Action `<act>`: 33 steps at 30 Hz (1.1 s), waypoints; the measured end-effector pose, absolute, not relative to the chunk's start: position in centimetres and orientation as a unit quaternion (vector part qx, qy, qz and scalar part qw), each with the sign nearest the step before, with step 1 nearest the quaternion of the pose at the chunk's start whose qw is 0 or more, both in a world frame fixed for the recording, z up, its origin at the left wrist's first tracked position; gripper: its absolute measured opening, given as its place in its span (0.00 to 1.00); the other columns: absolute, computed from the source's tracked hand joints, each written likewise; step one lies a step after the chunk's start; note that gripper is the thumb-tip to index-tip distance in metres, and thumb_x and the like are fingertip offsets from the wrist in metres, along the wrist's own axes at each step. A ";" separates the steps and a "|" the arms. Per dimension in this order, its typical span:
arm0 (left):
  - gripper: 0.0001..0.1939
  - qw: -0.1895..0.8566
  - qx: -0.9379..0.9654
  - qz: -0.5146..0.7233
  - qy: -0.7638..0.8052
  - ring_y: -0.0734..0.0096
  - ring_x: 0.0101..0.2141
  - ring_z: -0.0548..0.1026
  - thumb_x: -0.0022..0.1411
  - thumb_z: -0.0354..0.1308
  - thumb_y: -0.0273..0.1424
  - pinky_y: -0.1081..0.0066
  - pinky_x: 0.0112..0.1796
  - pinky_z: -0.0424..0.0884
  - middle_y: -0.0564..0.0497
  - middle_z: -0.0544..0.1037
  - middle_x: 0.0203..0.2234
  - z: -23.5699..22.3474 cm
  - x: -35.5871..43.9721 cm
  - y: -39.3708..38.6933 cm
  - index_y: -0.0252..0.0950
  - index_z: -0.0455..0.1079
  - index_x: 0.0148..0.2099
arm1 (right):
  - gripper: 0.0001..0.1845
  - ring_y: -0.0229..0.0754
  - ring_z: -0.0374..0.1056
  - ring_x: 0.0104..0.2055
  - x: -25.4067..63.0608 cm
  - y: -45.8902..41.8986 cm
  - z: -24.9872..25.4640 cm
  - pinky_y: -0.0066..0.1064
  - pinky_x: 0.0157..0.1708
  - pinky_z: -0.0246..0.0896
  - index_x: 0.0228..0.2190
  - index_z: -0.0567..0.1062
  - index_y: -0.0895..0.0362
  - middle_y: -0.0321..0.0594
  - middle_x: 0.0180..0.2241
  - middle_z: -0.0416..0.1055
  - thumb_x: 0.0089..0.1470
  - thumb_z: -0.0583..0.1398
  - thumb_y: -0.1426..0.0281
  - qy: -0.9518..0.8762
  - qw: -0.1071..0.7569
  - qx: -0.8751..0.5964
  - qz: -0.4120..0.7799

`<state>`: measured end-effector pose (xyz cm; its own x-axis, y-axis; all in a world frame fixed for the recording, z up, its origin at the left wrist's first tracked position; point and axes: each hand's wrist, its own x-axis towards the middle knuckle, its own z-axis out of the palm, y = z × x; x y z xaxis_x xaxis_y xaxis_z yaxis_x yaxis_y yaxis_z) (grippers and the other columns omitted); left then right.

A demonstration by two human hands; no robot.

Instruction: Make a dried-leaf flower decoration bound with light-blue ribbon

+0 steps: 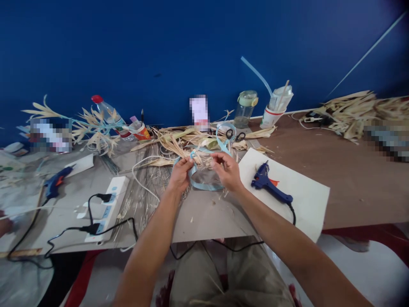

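My left hand (181, 172) is closed, thumb and fingers pinching a light blue ribbon (206, 186) at its upper end. The ribbon loops down to the table between my hands. Facing it, my right hand (227, 170) makes a pinch with thumb and forefinger; what lies between them is too small to make out, possibly a thin strand. Pale dried corn husks (174, 143) are heaped just behind both hands. Black-handled scissors (235, 135) rest in that heap, behind my right hand. A blue glue gun (271, 186) lies on a white sheet (308, 196) to the right.
A white power strip (110, 207) with black plugs and trailing cords sits at left, near thin wires (137, 200). Beyond it lies another glue gun (57, 181). Along the blue wall stand a bottle (110, 113), a jar (245, 111) and a paper cup (271, 117). Another person's hand (4, 224) shows far left.
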<state>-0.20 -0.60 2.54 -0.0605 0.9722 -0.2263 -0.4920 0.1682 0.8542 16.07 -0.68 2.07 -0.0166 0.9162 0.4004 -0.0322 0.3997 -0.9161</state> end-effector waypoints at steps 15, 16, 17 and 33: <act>0.15 0.403 0.358 0.790 0.290 0.80 0.20 0.52 0.40 0.72 0.37 0.71 0.26 0.63 0.56 0.64 0.22 6.9 -6.4 -1.4 0.43 0.69 0.27 | 0.16 0.46 0.63 0.42 17.5 -0.1 2.5 0.40 0.47 0.57 0.42 0.74 0.51 0.41 0.37 0.68 0.49 0.60 0.66 -0.577 0.660 -0.370 0.306; 0.16 0.371 0.370 0.796 0.303 0.80 0.20 0.54 0.39 0.72 0.37 0.72 0.25 0.62 0.56 0.66 0.23 6.8 -6.1 -1.4 0.43 0.69 0.28 | 0.15 0.46 0.63 0.42 17.6 -0.1 2.5 0.41 0.48 0.57 0.41 0.74 0.51 0.41 0.37 0.68 0.49 0.60 0.66 -0.586 0.658 -0.383 0.279; 0.14 0.344 0.384 0.789 0.336 0.78 0.23 0.59 0.42 0.71 0.38 0.71 0.27 0.63 0.55 0.68 0.26 6.7 -5.7 -1.4 0.43 0.69 0.29 | 0.13 0.46 0.64 0.41 17.6 -0.1 2.5 0.41 0.48 0.57 0.40 0.75 0.51 0.41 0.35 0.69 0.50 0.60 0.67 -0.590 0.654 -0.391 0.268; 0.03 0.252 0.630 0.567 0.467 0.70 0.30 0.69 0.51 0.61 0.28 0.69 0.36 0.64 0.52 0.73 0.26 3.1 2.0 -2.6 0.39 0.69 0.28 | 0.20 0.38 0.65 0.32 15.7 -0.4 2.2 0.33 0.35 0.61 0.29 0.73 0.53 0.35 0.29 0.69 0.33 0.70 0.59 -0.465 0.542 -0.282 0.640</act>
<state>2.02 -2.63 3.14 -0.0788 0.8742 0.4791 0.3026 -0.4369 0.8471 15.68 -0.43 2.17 -0.2532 0.9567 0.1435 -0.4320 0.0209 -0.9016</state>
